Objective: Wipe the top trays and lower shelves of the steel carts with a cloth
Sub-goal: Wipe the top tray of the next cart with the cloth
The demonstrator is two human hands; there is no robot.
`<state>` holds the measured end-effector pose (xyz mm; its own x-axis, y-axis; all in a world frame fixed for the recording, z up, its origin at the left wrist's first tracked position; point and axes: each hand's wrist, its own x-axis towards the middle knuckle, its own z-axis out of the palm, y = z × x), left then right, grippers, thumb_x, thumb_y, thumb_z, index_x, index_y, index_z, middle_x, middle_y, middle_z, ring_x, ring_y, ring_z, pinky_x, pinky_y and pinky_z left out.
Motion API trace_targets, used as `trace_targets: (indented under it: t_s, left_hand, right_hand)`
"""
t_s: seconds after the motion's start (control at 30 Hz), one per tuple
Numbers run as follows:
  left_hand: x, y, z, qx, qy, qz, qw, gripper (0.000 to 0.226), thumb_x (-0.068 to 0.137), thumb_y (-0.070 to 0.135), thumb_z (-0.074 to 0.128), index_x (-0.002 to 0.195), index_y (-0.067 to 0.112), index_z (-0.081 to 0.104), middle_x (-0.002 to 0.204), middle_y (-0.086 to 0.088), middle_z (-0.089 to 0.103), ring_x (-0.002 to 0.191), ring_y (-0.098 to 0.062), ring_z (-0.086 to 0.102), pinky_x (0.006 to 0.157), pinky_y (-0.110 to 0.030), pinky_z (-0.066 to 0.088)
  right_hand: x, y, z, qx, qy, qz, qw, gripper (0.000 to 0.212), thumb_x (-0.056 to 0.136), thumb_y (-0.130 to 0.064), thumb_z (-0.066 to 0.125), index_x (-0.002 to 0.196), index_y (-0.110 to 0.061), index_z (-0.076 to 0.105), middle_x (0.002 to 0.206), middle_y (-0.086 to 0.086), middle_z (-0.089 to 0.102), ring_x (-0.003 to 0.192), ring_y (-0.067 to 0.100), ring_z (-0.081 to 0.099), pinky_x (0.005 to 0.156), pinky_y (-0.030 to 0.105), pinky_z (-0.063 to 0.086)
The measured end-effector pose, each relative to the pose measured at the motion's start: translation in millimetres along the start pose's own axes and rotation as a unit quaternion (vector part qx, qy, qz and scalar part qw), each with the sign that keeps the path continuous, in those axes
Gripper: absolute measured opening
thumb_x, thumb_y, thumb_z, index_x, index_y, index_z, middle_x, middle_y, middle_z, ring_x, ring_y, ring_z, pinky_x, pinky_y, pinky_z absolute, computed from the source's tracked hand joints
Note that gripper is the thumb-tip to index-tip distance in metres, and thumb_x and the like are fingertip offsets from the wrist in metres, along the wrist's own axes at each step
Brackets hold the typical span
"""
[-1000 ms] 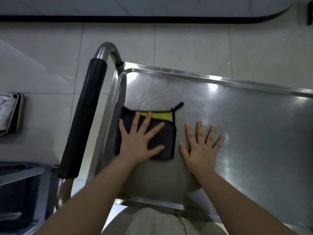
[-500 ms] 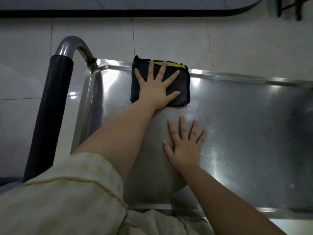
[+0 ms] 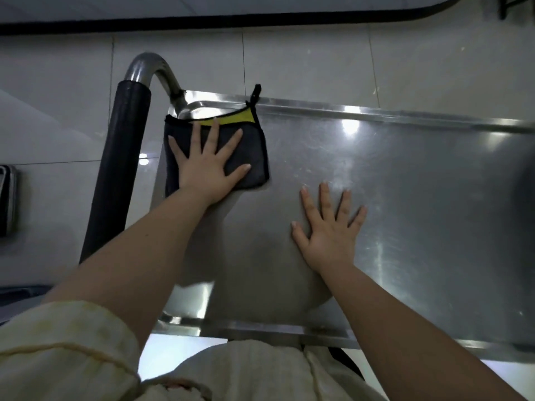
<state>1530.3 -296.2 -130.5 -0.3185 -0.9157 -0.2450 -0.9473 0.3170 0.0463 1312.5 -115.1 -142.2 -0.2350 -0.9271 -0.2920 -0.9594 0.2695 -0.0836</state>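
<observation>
1. Cut off by the right frame edge: far end of tray (image 3: 419, 198). Lower shelves out of sight beneath it.
2. Cut off at the left edge: steel object (image 3: 7, 198) on the floor (image 3: 304, 62), only a rounded rim visible, type not tellable.
3. Top right corner: dark bars (image 3: 509, 4), too cropped to identify.
4. Hidden under left hand (image 3: 207, 166): middle of cloth (image 3: 256, 149). Showing around the hand: dark edges, a yellow strip along the far side, a black loop (image 3: 256, 94).
5. Near rim of tray partly covered by pale clothing and a sleeve (image 3: 63, 348). Left forearm across the near left part of the tray.
6. Glare patches on the steel washing out surface detail towards the far right.
7. Left fingers (image 3: 212, 134): straight, spread wide, palm down, pressing flat on the cloth. Nothing gripped or pinched.
8. Right hand (image 3: 330, 230): fingers (image 3: 325, 198) straight and fanned, palm flat on bare steel mid-tray. Near the cloth, not touching it, holding nothing.
9. Cloth location: far left corner of the top tray, just beside the black-sleeved handle (image 3: 121, 169). Far edge up against the tray wall, loop lying over the far rim.
10. Handle: bare steel bend at the far end, joined to the tray corner right by the cloth.
</observation>
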Motion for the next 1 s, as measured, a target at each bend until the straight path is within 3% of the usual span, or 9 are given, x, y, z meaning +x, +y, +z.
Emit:
trace_targets:
  t_s: [0.4, 0.53, 0.6, 0.7, 0.8, 0.9, 1.0]
  left_hand:
    - [-244, 47, 66, 0.009, 0.013, 0.048, 0.999, 0.073, 0.086, 0.081, 0.018, 0.152, 0.048, 0.013, 0.164, 0.001, 0.003, 0.149, -0.036, 0.0, 0.105, -0.076, 0.001]
    - [-247, 49, 58, 0.013, -0.005, 0.021, 1.0, 0.074, 0.085, 0.082, 0.021, 0.151, 0.051, 0.012, 0.164, 0.002, 0.005, 0.15, -0.034, 0.001, 0.107, -0.075, 0.001]
    - [-248, 51, 59, 0.015, -0.007, 0.02, 1.0, 0.074, 0.084, 0.081, 0.022, 0.151, 0.051, 0.012, 0.164, 0.002, 0.006, 0.15, -0.034, 0.001, 0.107, -0.075, 0.003]
    - [-247, 53, 60, 0.024, -0.003, 0.028, 0.999, 0.073, 0.085, 0.081, 0.016, 0.151, 0.051, 0.009, 0.165, 0.001, 0.002, 0.149, -0.036, -0.002, 0.106, -0.076, 0.002]
    - [-235, 70, 58, 0.022, 0.004, 0.067, 0.997, 0.071, 0.086, 0.08, 0.016, 0.151, 0.051, 0.01, 0.164, 0.0, 0.005, 0.149, -0.038, 0.0, 0.105, -0.077, 0.003]
    - [-192, 104, 50, 0.024, 0.008, 0.122, 0.992, 0.068, 0.087, 0.08, 0.017, 0.149, 0.055, 0.007, 0.164, 0.002, 0.004, 0.149, -0.038, -0.001, 0.105, -0.077, 0.0]
    - [-112, 138, 38, 0.006, 0.011, 0.113, 0.993, 0.067, 0.085, 0.083, 0.009, 0.146, 0.06, -0.005, 0.164, 0.007, -0.005, 0.149, -0.033, -0.009, 0.105, -0.074, -0.009]
  right_hand:
    - [-7, 1, -5, 0.01, -0.007, -0.026, 1.0, 0.067, 0.092, -0.069, 0.012, 0.15, -0.045, -0.014, 0.162, -0.005, -0.019, 0.144, 0.039, -0.023, 0.109, 0.068, -0.014]
    - [-9, 32, -10, -0.004, -0.022, -0.079, 0.997, 0.068, 0.089, -0.07, 0.01, 0.151, -0.046, -0.007, 0.163, -0.008, -0.011, 0.148, 0.034, -0.015, 0.113, 0.063, -0.011]
    - [-12, 74, -12, -0.011, -0.007, -0.029, 1.0, 0.073, 0.084, -0.073, 0.008, 0.151, -0.046, -0.001, 0.164, -0.007, -0.001, 0.148, 0.035, -0.007, 0.114, 0.063, -0.005]
    - [-21, 124, -11, 0.001, 0.001, 0.06, 0.998, 0.073, 0.081, -0.081, 0.002, 0.147, -0.053, -0.01, 0.163, -0.011, -0.006, 0.146, 0.043, -0.01, 0.112, 0.066, -0.006]
    - [-24, 127, -6, -0.005, 0.008, 0.053, 0.999, 0.073, 0.082, -0.08, -0.003, 0.148, -0.051, -0.011, 0.163, -0.009, -0.006, 0.145, 0.046, -0.011, 0.112, 0.067, -0.008]
    - [-22, 126, -3, 0.005, 0.015, 0.04, 0.999, 0.073, 0.085, -0.078, -0.002, 0.151, -0.047, -0.006, 0.164, -0.007, -0.005, 0.145, 0.046, -0.011, 0.111, 0.066, -0.011]
    - [-23, 129, -1, 0.006, 0.029, 0.037, 0.999, 0.072, 0.087, -0.076, 0.001, 0.152, -0.045, -0.005, 0.164, -0.006, -0.004, 0.145, 0.045, -0.011, 0.111, 0.066, -0.012]
